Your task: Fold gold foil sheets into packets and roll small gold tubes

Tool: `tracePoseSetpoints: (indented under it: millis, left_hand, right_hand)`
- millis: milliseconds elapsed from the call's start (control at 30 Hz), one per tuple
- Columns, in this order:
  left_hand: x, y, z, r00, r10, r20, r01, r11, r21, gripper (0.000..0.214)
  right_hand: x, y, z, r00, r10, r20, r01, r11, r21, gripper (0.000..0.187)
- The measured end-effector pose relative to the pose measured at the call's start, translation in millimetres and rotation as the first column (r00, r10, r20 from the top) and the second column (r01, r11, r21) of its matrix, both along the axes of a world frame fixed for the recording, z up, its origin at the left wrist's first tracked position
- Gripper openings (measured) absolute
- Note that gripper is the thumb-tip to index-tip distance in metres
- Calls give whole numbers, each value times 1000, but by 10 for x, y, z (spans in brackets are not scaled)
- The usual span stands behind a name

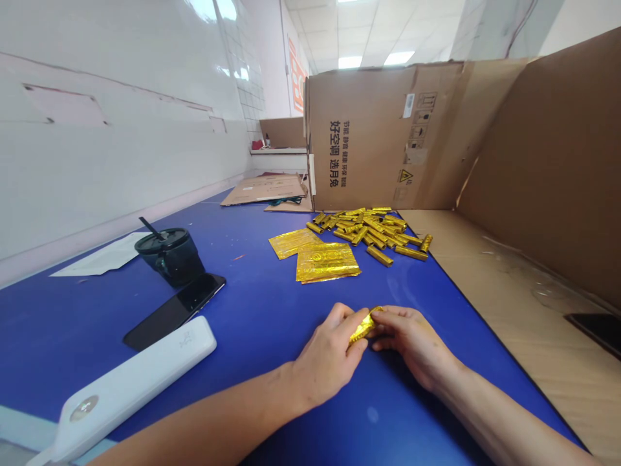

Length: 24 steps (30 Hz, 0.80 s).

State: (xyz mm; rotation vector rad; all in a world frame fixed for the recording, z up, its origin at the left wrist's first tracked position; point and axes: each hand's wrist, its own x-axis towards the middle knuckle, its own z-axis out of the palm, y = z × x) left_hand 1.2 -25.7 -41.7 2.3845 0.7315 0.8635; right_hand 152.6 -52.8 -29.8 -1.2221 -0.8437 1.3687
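Between my two hands, just above the blue table, is a rolled piece of gold foil paper point(361, 328). My left hand point(332, 346) grips its left end, fingers curled over the top and thumb below. At the other end my right hand point(407, 336) pinches the foil with thumb and fingertips. Beyond my hands lies a stack of flat gold foil sheets point(327, 262), with another gold sheet point(291, 243) partly under it. Behind and to the right is a loose heap of rolled gold foil tubes point(373, 233). The foil's inner side is hidden by my fingers.
On the left stand a dark lidded cup point(177, 259) with a straw, a black phone point(177, 310), a long white device point(136, 382) and white paper point(101, 254). A large cardboard box point(373, 142) walls off the back and right. Flat cardboard point(264, 189) lies behind.
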Motion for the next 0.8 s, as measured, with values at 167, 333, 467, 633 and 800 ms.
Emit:
tracePoseSetpoints:
  millis: [167,333,467,633,800]
  left_hand:
    - [11,6,-11,997,-53,51,51,998,30,42]
    - [32,-5,-10,995,-44,88,38,997,69,40]
    - [21,6,1,995,-36,96,28,996,87,41]
    - [8,36,-1,995,7,100,-11,999,39,39]
    - [11,35,-12,993,4,118,-10,999,48,39]
  right_hand:
    - [-29,-13,-21,998,-7,-54,7,1000,-9,12]
    - [-60,-27,-39,998,-34,-55,32,999,-27,9]
    - [-41,-35,-27,999,-33,-30,32,999,-42,10]
    - [-31,-29,-12,993,-17,-115,10,998,-63,15]
    - [-12,-30,-26,986,-23,-164,14,999,-53,10]
